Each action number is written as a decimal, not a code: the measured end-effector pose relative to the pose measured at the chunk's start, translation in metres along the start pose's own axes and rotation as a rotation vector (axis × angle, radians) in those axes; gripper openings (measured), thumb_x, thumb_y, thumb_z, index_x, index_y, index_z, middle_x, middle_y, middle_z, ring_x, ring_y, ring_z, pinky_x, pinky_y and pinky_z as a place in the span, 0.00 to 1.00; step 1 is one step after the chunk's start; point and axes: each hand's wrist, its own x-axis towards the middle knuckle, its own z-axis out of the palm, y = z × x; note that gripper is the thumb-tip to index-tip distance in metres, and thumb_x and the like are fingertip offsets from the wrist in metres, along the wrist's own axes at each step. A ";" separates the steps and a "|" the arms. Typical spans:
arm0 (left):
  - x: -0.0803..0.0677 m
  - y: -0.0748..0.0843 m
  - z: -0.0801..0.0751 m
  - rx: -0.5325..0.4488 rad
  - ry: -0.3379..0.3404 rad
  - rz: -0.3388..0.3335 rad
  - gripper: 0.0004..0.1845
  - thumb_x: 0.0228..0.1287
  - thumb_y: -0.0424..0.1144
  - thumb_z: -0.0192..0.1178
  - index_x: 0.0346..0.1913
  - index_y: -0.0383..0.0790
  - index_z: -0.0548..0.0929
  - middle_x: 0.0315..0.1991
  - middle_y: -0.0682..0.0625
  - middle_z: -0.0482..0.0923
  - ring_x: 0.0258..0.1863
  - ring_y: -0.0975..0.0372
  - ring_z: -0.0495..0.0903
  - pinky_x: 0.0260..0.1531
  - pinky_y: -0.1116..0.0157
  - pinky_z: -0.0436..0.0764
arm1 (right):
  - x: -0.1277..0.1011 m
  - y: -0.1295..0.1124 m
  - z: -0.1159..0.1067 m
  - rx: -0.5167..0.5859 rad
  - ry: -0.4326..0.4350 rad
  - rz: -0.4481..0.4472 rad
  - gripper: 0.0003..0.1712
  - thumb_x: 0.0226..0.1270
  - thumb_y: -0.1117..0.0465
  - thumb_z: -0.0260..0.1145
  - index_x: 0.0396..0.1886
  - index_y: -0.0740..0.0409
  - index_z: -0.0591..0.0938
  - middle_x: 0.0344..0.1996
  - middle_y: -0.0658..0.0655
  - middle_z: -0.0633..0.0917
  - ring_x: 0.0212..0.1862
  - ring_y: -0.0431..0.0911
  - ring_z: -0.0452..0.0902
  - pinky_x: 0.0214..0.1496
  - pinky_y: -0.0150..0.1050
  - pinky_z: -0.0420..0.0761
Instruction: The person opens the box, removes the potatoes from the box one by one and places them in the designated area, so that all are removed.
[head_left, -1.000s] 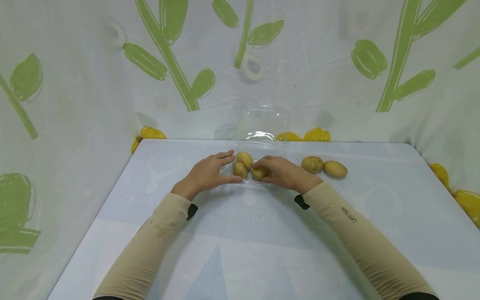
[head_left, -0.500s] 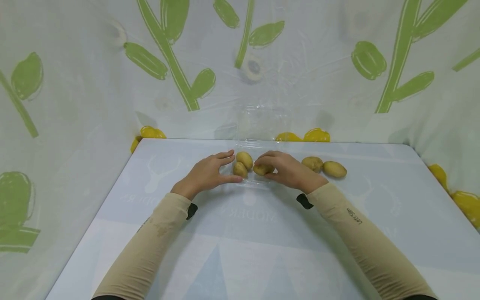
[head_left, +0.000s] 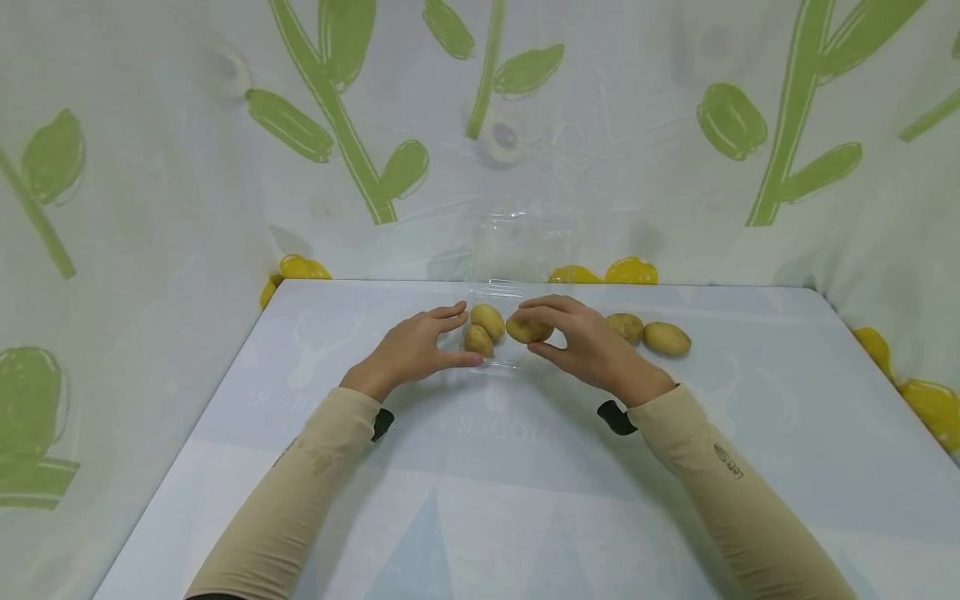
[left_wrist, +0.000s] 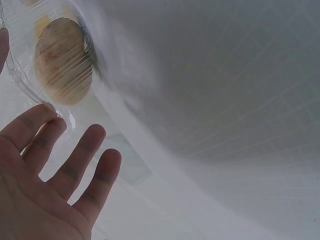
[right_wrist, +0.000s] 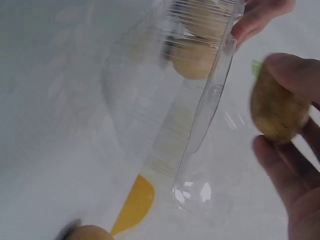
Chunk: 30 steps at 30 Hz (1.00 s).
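Just above the clear box, the right hand has a potato pinched between its thumb and fingers. That potato was down inside the box a second ago, and now it has come up over the rim, so it seems the box has one potato less. It is shaped a bit like an egg, with tan skin and small dark marks. At the left side of the box, the left hand is spread wide with nothing in its grip; a finger touches the rim, and the thumb is by the front edge. Inside the box, near its left side, two more potatoes lie close together, smooth and round. The box is thin, shiny plastic that you can see right through, with little ridges pressed into its walls. Behind the box its lid stands up, just as see-through. To the right of the box, apart from it, two other potatoes sit side by side; the right hand hides part of one. Under the box is the flat, pale table. Beyond the box hangs a leafy green-and-white sheet.
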 end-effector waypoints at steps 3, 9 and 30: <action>0.000 0.000 0.000 0.004 -0.002 0.003 0.50 0.57 0.72 0.64 0.77 0.47 0.66 0.79 0.57 0.57 0.76 0.50 0.61 0.70 0.47 0.65 | -0.005 -0.003 -0.002 0.001 0.121 -0.062 0.30 0.54 0.71 0.79 0.59 0.57 0.83 0.60 0.57 0.81 0.63 0.51 0.76 0.63 0.39 0.77; 0.000 0.001 0.000 0.006 0.005 0.018 0.50 0.58 0.71 0.64 0.77 0.47 0.66 0.79 0.56 0.57 0.75 0.49 0.61 0.70 0.46 0.65 | -0.014 -0.007 -0.013 -0.010 0.303 -0.156 0.34 0.48 0.77 0.80 0.58 0.60 0.84 0.59 0.58 0.82 0.61 0.51 0.78 0.64 0.33 0.75; -0.001 0.001 0.001 0.002 -0.002 0.003 0.49 0.58 0.71 0.64 0.77 0.47 0.66 0.79 0.57 0.56 0.76 0.49 0.60 0.70 0.46 0.65 | -0.068 0.018 -0.038 -0.051 0.309 0.002 0.36 0.43 0.78 0.82 0.56 0.59 0.86 0.57 0.57 0.83 0.57 0.51 0.80 0.58 0.23 0.74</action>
